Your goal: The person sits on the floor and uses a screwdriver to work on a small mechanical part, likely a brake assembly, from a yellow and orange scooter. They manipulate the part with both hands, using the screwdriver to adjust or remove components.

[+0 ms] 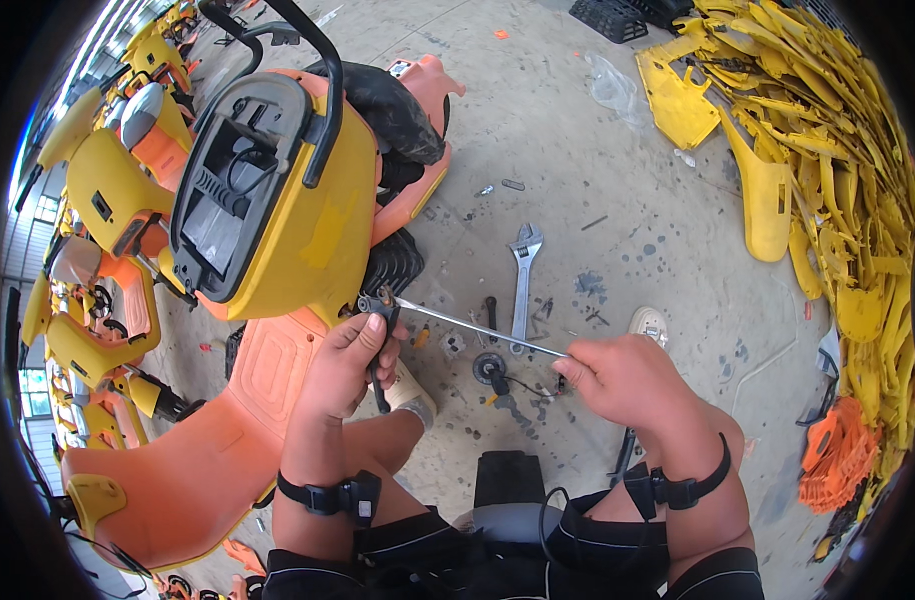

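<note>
My left hand (350, 362) is closed around a black lever-like part (383, 388) with a small metal fitting at its upper end. In my right hand (623, 380), a screwdriver (483, 328) is gripped; its handle is hidden in my fist. The long metal shaft points left, and its tip reaches the fitting by my left thumb; whether it sits in a screw I cannot tell. Below on the floor lie an adjustable wrench (523, 285) and a round black part (489, 369) with wires. A yellow and orange scooter (323, 225) stands beside my left hand, its front compartment uncovered.
Small hardware and a black bolt-like piece (491, 312) lie scattered on the concrete floor (578, 190). A tall heap of yellow plastic panels (838, 170) fills the right side, with orange pieces (840, 455) beside it. More scooters (113, 190) stand along the left.
</note>
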`<state>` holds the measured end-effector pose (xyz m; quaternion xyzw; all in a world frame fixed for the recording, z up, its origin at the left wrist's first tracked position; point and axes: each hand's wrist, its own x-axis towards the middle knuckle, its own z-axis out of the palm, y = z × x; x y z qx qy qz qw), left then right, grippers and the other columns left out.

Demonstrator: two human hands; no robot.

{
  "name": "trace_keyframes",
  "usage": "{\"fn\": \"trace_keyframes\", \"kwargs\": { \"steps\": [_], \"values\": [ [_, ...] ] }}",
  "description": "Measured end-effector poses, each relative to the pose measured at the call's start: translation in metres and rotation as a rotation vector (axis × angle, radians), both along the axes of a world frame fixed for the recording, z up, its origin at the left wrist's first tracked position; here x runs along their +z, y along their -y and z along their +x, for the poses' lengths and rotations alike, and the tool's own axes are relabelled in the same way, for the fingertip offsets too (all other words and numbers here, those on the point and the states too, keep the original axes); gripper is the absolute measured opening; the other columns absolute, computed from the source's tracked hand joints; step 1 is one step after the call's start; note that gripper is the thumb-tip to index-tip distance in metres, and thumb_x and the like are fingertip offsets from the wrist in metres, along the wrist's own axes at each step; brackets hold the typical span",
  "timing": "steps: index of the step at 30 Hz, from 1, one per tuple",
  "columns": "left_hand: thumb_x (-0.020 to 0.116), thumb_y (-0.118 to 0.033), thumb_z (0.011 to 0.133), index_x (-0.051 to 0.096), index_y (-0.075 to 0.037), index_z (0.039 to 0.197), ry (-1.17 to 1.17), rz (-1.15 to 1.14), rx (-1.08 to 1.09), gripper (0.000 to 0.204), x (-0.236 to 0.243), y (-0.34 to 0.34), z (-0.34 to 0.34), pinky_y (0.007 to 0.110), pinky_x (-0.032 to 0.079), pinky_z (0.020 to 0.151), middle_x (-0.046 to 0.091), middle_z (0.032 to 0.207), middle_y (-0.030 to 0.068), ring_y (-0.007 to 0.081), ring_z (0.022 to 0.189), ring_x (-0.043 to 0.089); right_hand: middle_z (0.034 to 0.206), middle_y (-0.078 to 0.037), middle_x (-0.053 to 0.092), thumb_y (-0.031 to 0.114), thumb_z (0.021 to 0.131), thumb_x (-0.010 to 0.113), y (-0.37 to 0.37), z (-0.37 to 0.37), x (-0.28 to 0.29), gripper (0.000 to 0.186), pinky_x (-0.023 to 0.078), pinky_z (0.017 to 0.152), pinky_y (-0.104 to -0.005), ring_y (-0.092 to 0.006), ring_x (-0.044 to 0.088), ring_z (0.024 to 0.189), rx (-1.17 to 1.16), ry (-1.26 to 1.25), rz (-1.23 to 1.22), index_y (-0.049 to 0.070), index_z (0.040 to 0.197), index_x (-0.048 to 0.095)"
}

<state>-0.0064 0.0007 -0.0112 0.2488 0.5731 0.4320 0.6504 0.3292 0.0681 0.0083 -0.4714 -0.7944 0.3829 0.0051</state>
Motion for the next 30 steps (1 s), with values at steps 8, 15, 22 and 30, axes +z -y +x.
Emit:
{"fn": "trace_keyframes", "kwargs": {
  "steps": [8, 15, 22, 30],
  "values": [
    [0.056, -0.037, 0.11, 0.062, -0.001, 0.109, 0.118, -0.057, -0.06, 0.037, 0.007, 0.001, -0.003, 0.024, 0.03, 0.047, 0.04, 0.067, -0.0045, 0.0074, 0.052, 0.035, 0.076, -0.016, 0.067, 0.039, 0.103, 0.06, -0.007, 0.008, -0.019, 0.035, 0.048, 0.066, -0.0541, -0.0437, 0.064, 0.075, 0.064, -0.064, 0.023, 0.008, 0.086, 0.064],
    [0.057, -0.031, 0.11, 0.066, -0.002, 0.102, -0.573, 0.065, -0.2, 0.032, -0.006, -0.001, 0.007, 0.024, 0.035, 0.056, 0.049, 0.069, -0.0051, 0.0045, 0.061, 0.041, 0.074, -0.018, 0.067, 0.036, 0.101, 0.062, -0.007, 0.008, -0.026, 0.033, 0.048, 0.063, -0.0549, -0.0448, 0.063, 0.072, 0.085, -0.005, 0.132, 0.006, 0.085, 0.064],
    [0.059, -0.027, 0.11, 0.066, 0.0, 0.102, -0.714, 0.175, -0.129, 0.03, -0.018, 0.007, 0.01, 0.029, 0.045, 0.068, 0.06, 0.081, -0.0003, 0.0099, 0.076, 0.051, 0.074, -0.02, 0.067, 0.035, 0.103, 0.061, 0.003, 0.0, -0.036, 0.035, 0.049, 0.064, -0.0553, -0.0453, 0.064, 0.072, 0.069, 0.022, 0.126, 0.005, 0.084, 0.062],
    [0.063, -0.024, 0.106, 0.059, 0.001, 0.096, -1.053, 0.204, -0.109, 0.027, -0.027, 0.01, 0.014, 0.048, 0.048, 0.063, 0.063, 0.074, 0.0249, 0.0463, 0.068, 0.057, 0.071, -0.018, 0.068, 0.033, 0.103, 0.06, 0.028, -0.023, -0.032, 0.036, 0.05, 0.058, -0.0545, -0.043, 0.066, 0.066, 0.024, 0.057, 0.122, 0.004, 0.082, 0.06]
  ]
}}
